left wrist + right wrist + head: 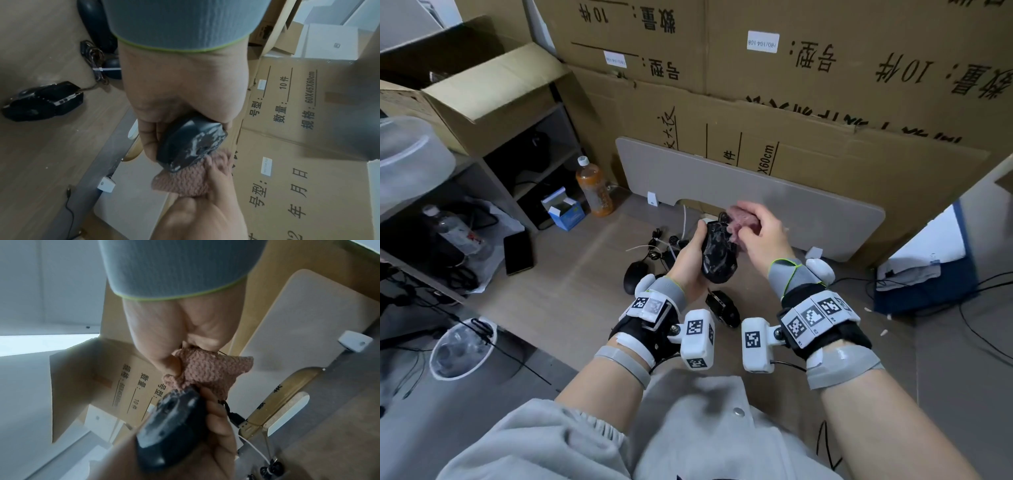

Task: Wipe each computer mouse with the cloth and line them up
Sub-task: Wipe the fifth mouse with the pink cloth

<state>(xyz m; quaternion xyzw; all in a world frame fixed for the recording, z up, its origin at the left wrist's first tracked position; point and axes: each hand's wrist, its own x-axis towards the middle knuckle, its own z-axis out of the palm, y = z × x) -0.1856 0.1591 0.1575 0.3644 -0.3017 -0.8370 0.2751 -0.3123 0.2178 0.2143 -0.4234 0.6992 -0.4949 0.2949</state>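
Note:
My left hand (693, 260) grips a glossy black computer mouse (718, 255) (191, 142) (170, 425) above the floor, fingers curled round its side. My right hand (756, 233) holds a bunched pink knitted cloth (744, 221) (185, 177) (207, 369) against the mouse's far end. On the floor below lie a plain black mouse (635, 275) to the left and an angular black gaming mouse (722, 306) (43, 101) near my left wrist. Bundled cables (664, 241) lie behind them.
A grey board (808, 202) leans on stacked cardboard boxes (825, 85) at the back. An orange drink bottle (594, 186), a blue-white box (565, 209) and a black phone (518, 251) sit by the shelf unit (493, 178) on the left. Bare wood floor (568, 291) lies front left.

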